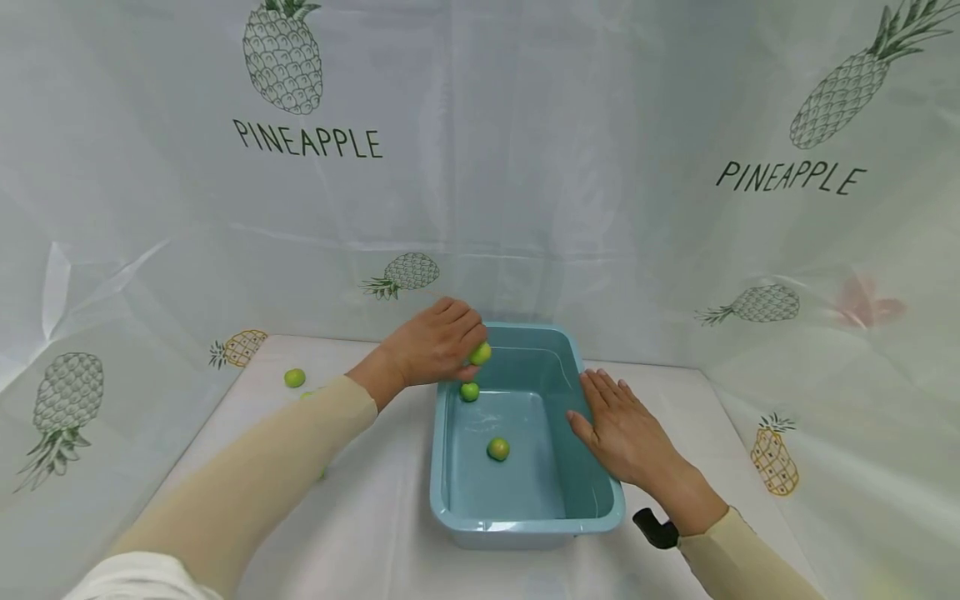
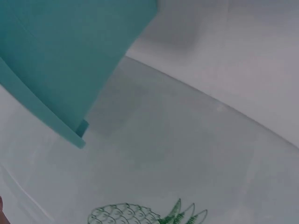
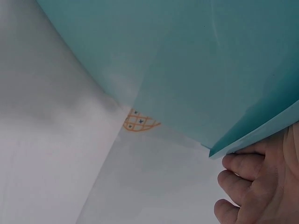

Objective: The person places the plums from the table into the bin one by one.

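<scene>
Fruit [image 1: 481,353] hanging near tub [image 1: 521,417], left hand [image 1: 437,342] gripping it (right hand [image 1: 626,429] resting straight-fingered against rim [image 1: 617,502]); early release possibly causing outside drop.

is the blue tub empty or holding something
Not empty, but far from full: two green fruits lie inside the blue tub in the head view.

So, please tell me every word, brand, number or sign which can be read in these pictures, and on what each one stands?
"PINEAPPLE": on the pale sheet, upper left of the head view, under a large pineapple drawing.
"PINEAPPLE": on the same sheet, upper right, under a tilted pineapple drawing.
I can make out no other text, including on the blue tub and green fruits.
</scene>
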Action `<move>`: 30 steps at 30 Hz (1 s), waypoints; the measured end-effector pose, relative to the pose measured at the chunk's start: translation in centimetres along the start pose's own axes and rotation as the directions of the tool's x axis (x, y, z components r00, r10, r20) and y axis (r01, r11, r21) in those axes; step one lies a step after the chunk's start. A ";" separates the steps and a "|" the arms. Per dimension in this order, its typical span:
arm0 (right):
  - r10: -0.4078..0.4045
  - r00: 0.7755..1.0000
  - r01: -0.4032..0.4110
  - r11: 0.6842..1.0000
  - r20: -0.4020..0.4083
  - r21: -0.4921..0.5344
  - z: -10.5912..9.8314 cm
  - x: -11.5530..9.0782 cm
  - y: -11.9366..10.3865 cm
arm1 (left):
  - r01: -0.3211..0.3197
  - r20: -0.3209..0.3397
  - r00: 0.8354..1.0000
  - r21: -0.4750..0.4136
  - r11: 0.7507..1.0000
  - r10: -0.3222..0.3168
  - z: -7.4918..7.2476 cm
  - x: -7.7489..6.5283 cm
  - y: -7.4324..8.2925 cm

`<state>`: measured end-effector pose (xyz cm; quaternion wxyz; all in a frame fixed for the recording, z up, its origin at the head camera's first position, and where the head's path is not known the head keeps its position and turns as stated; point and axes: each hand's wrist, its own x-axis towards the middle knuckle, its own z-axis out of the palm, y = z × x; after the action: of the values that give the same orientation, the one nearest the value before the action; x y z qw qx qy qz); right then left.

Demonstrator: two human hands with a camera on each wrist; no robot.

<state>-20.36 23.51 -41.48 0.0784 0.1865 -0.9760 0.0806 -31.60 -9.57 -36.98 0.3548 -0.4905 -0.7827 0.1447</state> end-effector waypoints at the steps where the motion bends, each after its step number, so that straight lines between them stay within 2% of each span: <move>1: -0.001 1.000 0.001 1.000 -0.001 0.000 0.0 0.0 0.0 | -0.004 0.003 1.000 -0.006 1.000 0.004 0.1 0.2 0.2; 5: -0.004 1.000 0.004 1.000 -0.003 -0.004 0.0 0.0 0.1 | -0.008 0.049 0.999 -0.047 0.999 0.010 0.4 1.1 1.0; 9: -0.006 1.000 0.006 1.000 -0.015 -0.010 -0.2 0.1 0.1 | 0.035 0.125 0.992 -0.125 0.992 -0.019 0.6 1.8 1.9; 13: -0.007 1.000 0.007 1.000 -0.017 -0.010 -0.3 0.1 0.0 | 0.086 0.223 0.974 -0.183 0.979 -0.044 0.8 2.4 2.9; 17: 0.000 1.000 0.000 1.000 -0.010 -0.005 -0.3 0.1 0.1 | 0.113 0.315 0.948 -0.189 0.975 -0.049 1.1 2.9 3.7; 19: 0.004 1.000 -0.004 1.000 -0.009 -0.001 -0.2 0.1 0.1 | 0.122 0.334 0.941 -0.193 0.974 -0.052 1.3 3.1 4.0; 23: 0.011 1.000 -0.011 1.000 -0.005 -0.004 -0.1 0.2 0.1 | 0.134 0.335 0.941 -0.211 0.968 -0.057 1.7 3.7 4.6; 30: 0.016 1.000 -0.016 1.000 0.003 -0.009 0.1 0.1 0.2 | 0.152 0.423 0.905 -0.239 0.959 -0.038 2.5 4.5 5.4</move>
<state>-20.55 23.61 -41.58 0.0769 0.1784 -0.9779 0.0767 -30.94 -2.77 -40.01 0.1185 -0.4528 -0.8753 0.1213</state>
